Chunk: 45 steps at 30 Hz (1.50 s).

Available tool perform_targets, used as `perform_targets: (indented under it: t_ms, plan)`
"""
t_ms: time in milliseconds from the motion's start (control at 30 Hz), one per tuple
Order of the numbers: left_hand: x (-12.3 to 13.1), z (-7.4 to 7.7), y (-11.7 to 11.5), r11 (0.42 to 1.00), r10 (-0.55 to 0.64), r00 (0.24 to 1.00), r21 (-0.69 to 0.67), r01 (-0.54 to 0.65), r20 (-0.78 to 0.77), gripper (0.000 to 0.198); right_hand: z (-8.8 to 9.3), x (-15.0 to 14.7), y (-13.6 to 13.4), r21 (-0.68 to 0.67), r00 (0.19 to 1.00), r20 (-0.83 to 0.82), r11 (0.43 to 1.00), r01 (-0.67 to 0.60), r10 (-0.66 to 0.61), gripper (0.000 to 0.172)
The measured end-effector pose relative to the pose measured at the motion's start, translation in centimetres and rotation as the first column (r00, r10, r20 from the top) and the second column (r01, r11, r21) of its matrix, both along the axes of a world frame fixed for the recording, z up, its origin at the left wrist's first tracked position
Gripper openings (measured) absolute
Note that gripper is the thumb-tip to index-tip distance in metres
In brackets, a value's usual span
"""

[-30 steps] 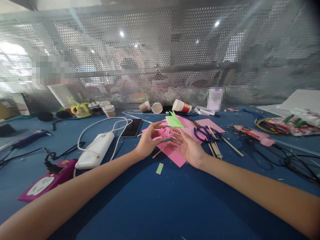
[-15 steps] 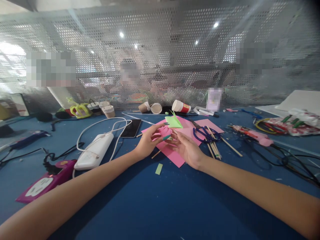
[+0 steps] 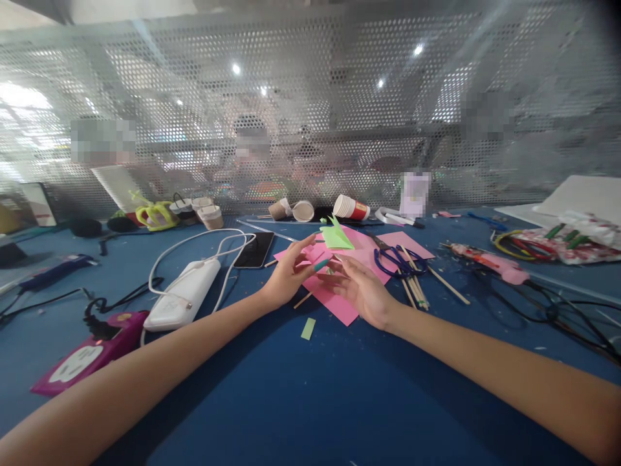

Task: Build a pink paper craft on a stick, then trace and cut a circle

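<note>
In the middle of the head view, my left hand [image 3: 286,278] is closed around a small curled piece of pink paper [image 3: 317,254], its teal-nailed thumb at the near side. My right hand [image 3: 366,291] meets it from the right, thumb and fingers bent together at the paper's edge; the exact contact is partly hidden. Beneath both hands lie larger pink paper sheets [image 3: 347,309]. Just behind the fingers stands a folded, pointed light-green paper [image 3: 339,238]. Scissors with dark blue handles [image 3: 388,262] rest on the sheets beside my right hand.
Thin wooden sticks [image 3: 414,288] lie right of the sheets, a green strip [image 3: 308,328] in front. On the left are a phone [image 3: 255,250], a white power bank [image 3: 184,294] with its cable and a purple power strip [image 3: 92,353]. A pink glue gun [image 3: 504,266] lies right; paper cups [image 3: 352,207] line the back.
My left thumb and fingers have shifted slightly around the pink paper, and less of it shows now. My right hand has stayed almost in place.
</note>
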State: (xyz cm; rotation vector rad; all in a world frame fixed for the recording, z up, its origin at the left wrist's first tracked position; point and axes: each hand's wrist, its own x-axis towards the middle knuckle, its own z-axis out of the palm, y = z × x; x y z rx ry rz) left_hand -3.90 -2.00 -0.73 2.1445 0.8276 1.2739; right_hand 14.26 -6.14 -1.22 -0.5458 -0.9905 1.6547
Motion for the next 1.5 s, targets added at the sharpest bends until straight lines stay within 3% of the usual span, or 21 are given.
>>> perform_targets:
  t_ms: [233,400,700,967,1267,1500]
  plan:
    - [0.1,0.1,-0.3,0.99,-0.065,0.995,-0.124,0.074,0.071,0.043,0.1,-0.1,-0.1,-0.004,1.0,-0.005,1.0,0.007,-0.007,0.028]
    - [-0.1,0.2,-0.2,0.984,-0.099,0.992,-0.142,0.109,0.077,0.046,-0.1,-0.1,0.1,0.004,1.0,-0.006,1.0,-0.001,0.001,0.024]
    - [-0.2,-0.5,0.7,0.992,0.037,0.993,-0.12,-0.023,0.114,0.046,-0.2,0.0,0.1,0.015,0.999,0.036,1.0,0.002,-0.002,0.025]
    - [-0.2,-0.6,0.8,0.995,0.037,0.989,-0.096,-0.023,0.143,0.053,-0.1,-0.1,0.0,0.024,0.999,0.049,1.0,0.019,-0.02,0.022]
    - [0.1,0.1,0.1,0.988,0.045,0.983,-0.153,-0.018,0.177,0.048,0.1,0.0,-0.1,0.035,0.991,0.079,0.994,0.103,-0.106,0.027]
    - [0.2,0.1,-0.3,0.993,0.024,0.994,-0.118,-0.011,0.111,0.052,-0.4,0.0,0.5,0.109,0.952,0.133,0.959,0.261,-0.274,0.029]
